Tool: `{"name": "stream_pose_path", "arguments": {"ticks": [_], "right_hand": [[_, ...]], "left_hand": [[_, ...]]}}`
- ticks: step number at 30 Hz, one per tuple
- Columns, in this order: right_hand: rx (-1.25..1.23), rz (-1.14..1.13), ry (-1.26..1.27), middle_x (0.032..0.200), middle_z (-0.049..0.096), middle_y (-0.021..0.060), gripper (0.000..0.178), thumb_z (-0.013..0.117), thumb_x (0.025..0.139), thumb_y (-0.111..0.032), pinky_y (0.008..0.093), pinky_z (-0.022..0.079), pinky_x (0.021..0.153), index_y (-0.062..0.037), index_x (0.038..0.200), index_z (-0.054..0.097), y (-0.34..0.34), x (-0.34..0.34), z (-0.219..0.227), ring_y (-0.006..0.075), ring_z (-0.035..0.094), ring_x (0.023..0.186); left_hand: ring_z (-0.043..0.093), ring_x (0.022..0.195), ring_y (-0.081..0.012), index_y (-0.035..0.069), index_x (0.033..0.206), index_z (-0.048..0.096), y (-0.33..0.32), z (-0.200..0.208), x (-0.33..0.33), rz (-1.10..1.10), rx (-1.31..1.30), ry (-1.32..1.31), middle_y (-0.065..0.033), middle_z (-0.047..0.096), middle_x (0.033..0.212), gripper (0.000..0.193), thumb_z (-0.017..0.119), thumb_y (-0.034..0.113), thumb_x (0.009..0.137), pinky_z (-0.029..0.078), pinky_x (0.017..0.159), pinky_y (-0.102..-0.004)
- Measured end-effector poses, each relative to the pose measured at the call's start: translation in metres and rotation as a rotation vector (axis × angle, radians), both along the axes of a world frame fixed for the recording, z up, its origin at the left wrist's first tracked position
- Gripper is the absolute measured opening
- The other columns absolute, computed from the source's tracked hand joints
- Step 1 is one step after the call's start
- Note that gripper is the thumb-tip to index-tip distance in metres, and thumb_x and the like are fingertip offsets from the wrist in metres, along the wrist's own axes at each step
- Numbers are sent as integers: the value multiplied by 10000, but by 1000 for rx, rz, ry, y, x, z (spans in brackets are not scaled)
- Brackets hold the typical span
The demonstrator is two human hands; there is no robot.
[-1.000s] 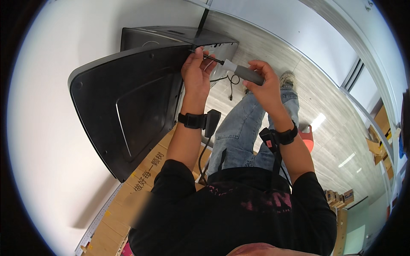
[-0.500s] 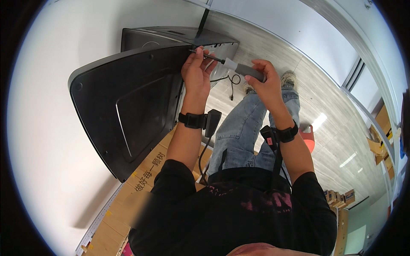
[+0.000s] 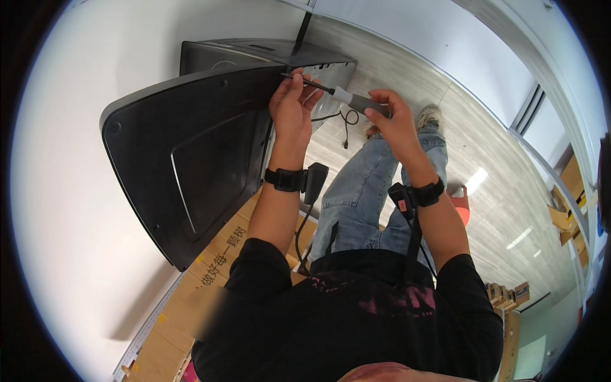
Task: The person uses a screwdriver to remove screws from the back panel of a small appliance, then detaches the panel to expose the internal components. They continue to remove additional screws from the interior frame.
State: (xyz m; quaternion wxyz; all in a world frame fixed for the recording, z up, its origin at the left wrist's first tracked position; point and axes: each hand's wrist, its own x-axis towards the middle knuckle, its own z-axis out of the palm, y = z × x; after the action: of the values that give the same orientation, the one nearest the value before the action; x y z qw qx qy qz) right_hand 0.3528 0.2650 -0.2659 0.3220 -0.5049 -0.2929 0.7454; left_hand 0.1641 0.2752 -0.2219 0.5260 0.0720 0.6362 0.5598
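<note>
A screwdriver with a two-tone grey handle (image 3: 358,102) slants across the gap between my hands. Its handle end lies in my right hand (image 3: 396,124), fingers and thumb curled round it. My left hand (image 3: 293,108) pinches the dark shaft near the tip. That tip meets the inner corner of a large black door panel (image 3: 219,153), beside the hinge edge of a boxy black appliance (image 3: 254,48). What the tip touches is partly hidden by my left fingers.
A black power cord (image 3: 347,127) with a plug lies on the pale wood-look floor (image 3: 471,146). Flattened cardboard (image 3: 172,318) lies below the panel. A red object (image 3: 459,207) is beside my right forearm. Cardboard boxes (image 3: 509,295) stand at the lower right.
My right hand has shifted slightly left and its fingers have turned a little on the handle. My left hand and the screwdriver tip stay nearly in place.
</note>
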Motion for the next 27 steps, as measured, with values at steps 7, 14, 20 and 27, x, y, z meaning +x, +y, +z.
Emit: {"name": "stream_pose_path", "arguments": {"ticks": [7, 14, 20, 27], "right_hand": [[99, -92, -29, 1027, 560, 92, 298, 607, 862, -77, 284, 549, 647, -31, 1149, 542, -9, -5, -12, 140, 579, 817], [-262, 98, 98, 921, 587, 80, 299, 597, 896, -166, 263, 532, 617, -16, 1151, 550, 4, 0, -3, 130, 576, 799], [30, 104, -52, 915, 600, 75, 336, 664, 823, -82, 280, 508, 697, -22, 1139, 565, -8, -5, -16, 145, 581, 804], [347, 191, -318, 965, 602, 74, 354, 690, 805, -142, 286, 479, 761, -57, 1134, 590, -10, -8, -15, 161, 584, 833]], "left_hand": [[622, 857, -185, 31, 1073, 575, 0, -9, -2, 14, -7, 21, -45, 607, 918, 236, 608, 187, 898, 527, 773, -315], [631, 823, -181, 31, 1083, 583, 0, -4, -2, 25, -3, -22, -34, 605, 917, 226, 592, 174, 909, 517, 756, -300], [631, 826, -177, 31, 1071, 590, 1, -4, -1, 27, -30, 9, -29, 602, 899, 221, 597, 179, 906, 524, 740, -310], [620, 851, -177, 28, 1087, 573, -1, -6, -2, 2, -1, 10, -31, 591, 887, 236, 589, 182, 908, 539, 782, -332]]}}
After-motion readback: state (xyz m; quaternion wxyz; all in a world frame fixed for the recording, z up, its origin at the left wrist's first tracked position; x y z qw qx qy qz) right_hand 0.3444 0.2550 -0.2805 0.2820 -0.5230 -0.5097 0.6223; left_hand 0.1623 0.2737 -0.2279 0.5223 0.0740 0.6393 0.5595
